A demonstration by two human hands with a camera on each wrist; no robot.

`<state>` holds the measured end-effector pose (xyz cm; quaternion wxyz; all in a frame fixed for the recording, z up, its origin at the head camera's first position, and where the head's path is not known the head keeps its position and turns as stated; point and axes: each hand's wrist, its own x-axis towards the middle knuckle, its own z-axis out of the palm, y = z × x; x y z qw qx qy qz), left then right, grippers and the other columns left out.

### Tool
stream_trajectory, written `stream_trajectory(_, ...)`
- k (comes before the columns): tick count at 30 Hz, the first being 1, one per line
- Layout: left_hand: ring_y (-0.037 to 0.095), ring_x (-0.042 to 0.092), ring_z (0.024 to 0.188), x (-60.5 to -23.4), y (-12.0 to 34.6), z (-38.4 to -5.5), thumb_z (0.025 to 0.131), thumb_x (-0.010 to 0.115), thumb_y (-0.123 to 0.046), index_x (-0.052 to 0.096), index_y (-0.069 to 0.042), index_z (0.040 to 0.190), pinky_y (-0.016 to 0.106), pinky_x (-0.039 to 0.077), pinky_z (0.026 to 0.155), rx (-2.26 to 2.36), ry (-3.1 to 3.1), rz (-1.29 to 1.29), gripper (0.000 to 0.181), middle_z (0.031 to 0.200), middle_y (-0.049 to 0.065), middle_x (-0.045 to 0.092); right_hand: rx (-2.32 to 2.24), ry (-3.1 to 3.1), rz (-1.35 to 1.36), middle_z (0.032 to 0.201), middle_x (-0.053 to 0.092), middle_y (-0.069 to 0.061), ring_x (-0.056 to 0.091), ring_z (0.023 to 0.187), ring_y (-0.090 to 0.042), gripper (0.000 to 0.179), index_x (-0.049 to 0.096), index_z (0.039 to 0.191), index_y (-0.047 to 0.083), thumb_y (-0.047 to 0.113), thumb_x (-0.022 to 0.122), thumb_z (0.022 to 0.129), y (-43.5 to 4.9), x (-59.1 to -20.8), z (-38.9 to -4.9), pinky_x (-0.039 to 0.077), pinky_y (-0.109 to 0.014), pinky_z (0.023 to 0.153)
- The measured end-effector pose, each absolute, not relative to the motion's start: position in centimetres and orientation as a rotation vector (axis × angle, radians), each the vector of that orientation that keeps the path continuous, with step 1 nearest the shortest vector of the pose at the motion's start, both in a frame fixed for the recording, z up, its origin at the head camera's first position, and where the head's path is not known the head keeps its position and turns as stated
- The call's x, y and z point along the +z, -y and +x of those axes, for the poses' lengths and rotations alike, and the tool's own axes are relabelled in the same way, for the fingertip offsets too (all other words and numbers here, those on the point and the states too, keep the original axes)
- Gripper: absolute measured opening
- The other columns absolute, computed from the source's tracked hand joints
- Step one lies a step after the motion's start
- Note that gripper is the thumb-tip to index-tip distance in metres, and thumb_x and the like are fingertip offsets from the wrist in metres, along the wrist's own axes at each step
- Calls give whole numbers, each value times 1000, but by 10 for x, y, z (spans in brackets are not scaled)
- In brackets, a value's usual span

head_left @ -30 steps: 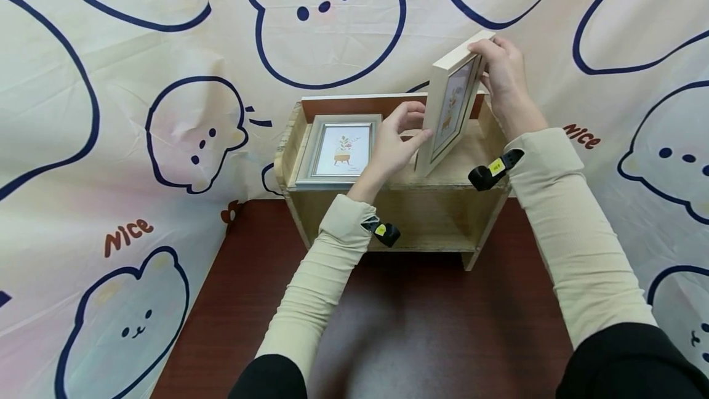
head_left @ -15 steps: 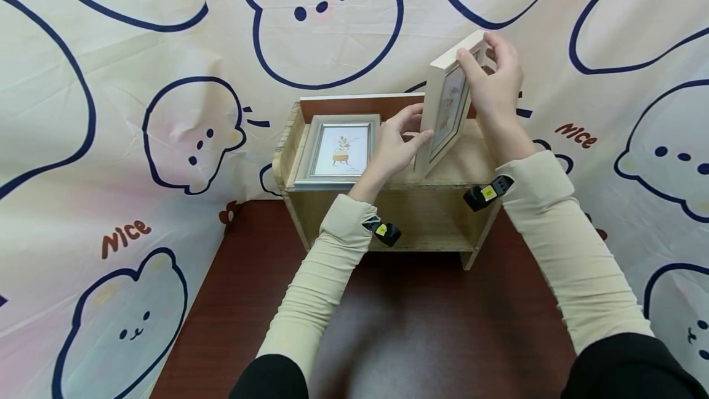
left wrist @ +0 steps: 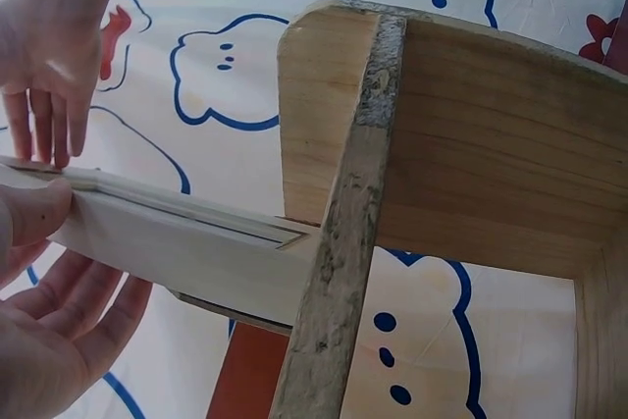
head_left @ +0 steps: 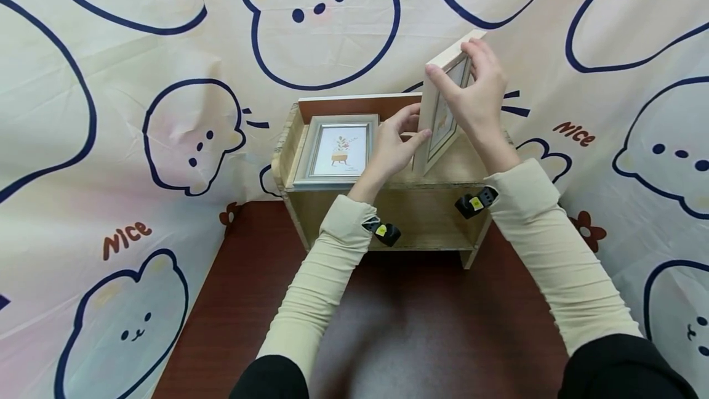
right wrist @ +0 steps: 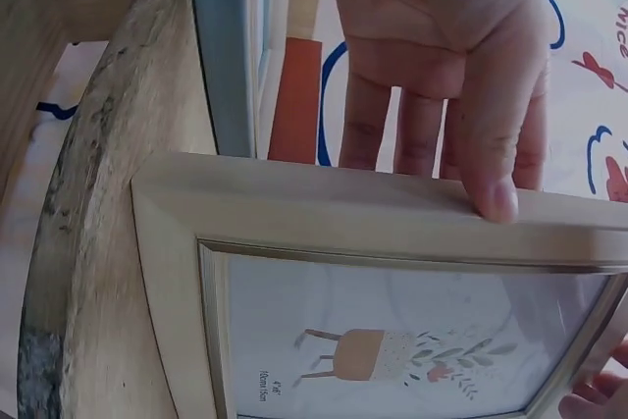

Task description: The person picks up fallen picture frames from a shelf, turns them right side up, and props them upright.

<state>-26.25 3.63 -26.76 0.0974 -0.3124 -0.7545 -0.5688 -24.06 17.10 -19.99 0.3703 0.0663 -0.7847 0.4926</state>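
Note:
A cream picture frame (head_left: 426, 156) with a potted-plant print stands upright at the wooden shelf's top right, turned so its front faces right. My left hand (head_left: 396, 145) pinches its left side edge, thumb at the front and fingers behind, as the right wrist view shows. Around the upper part, my right hand (head_left: 476, 91) grips the frame, its thumb at the top left corner and fingers at the upper edge. Its lower end meets the shelf's top board. Left of it, a grey-blue picture frame (head_left: 339, 149) with a similar print leans back on the shelf.
The small two-level wooden shelf (head_left: 426, 217) has raised side panels and a brown-red strip (head_left: 354, 106) along its back. It stands on a dark red-brown table (head_left: 421, 331). Behind hangs a pale cloth (head_left: 216, 54) printed with cartoon bears.
My right hand has slid left and slightly down across the upper part of the cream picture frame, its thumb now at the left corner. The left hand keeps its hold; the frame barely moves.

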Motion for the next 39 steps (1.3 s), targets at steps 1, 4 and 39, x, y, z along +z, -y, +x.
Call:
stream_trajectory(1, 20, 61, 93, -269, -37, -263, 86, 61, -5, 51, -4, 125, 24, 49, 78, -1683, 2225, -924, 41, 108, 15, 63, 1251, 2019, 170, 134, 44, -6, 40, 120, -11, 65, 52, 126, 2, 41, 63, 75, -171, -200, -240, 34, -29, 100)
stream_trajectory(4, 18, 61, 93, -270, -38, -261, 86, 61, -5, 52, -4, 125, 23, 50, 78, -1671, 2206, -926, 40, 106, 13, 64, 1262, 2015, 174, 135, 44, -6, 40, 122, -11, 64, 52, 127, 2, 39, 63, 75, -171, -201, -240, 33, -26, 100)
stream_trajectory(39, 16, 57, 96, -281, -53, -248, 88, 52, 2, 57, 2, 117, 19, 49, 76, -1636, 2178, -975, 30, 106, 12, 60, 1733, 1917, 650, 130, 50, -13, 49, 109, -18, 34, 61, 114, 0, 7, 49, 82, -210, -197, -252, 40, -28, 92)
